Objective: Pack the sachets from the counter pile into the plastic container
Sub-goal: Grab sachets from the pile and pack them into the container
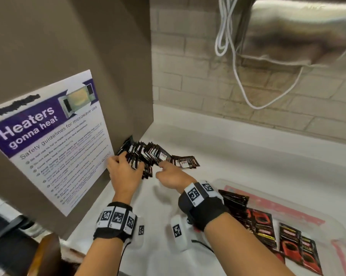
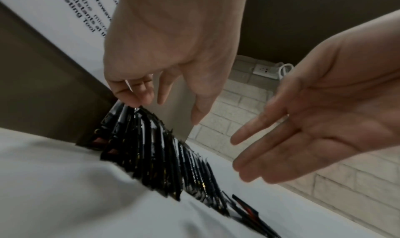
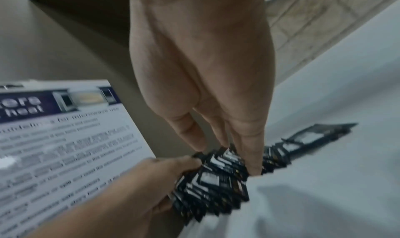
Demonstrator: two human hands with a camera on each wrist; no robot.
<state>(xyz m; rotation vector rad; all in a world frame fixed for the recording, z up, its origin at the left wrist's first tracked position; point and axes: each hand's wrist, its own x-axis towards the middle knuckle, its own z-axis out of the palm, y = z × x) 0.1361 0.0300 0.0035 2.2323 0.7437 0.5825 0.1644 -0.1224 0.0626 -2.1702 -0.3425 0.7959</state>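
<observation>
- Head view: we find our left hand (image 1: 122, 172) gripping the fanned sachets (image 1: 148, 154).
- Our right hand (image 1: 169, 176), fingers extended, touches their glossy black edges.

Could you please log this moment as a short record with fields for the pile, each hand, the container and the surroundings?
pile: dark sachets fanned in a row on the white counter, one end against the brown panel
left hand: left hand at the panel end of the row, fingers curled over the sachets
right hand: right hand at the row's other side, straight fingers touching the sachets
container: clear plastic container near right, already holding some red-and-black sachets
surroundings: microwave safety poster on the panel; white cable hanging by the tiled wall
</observation>
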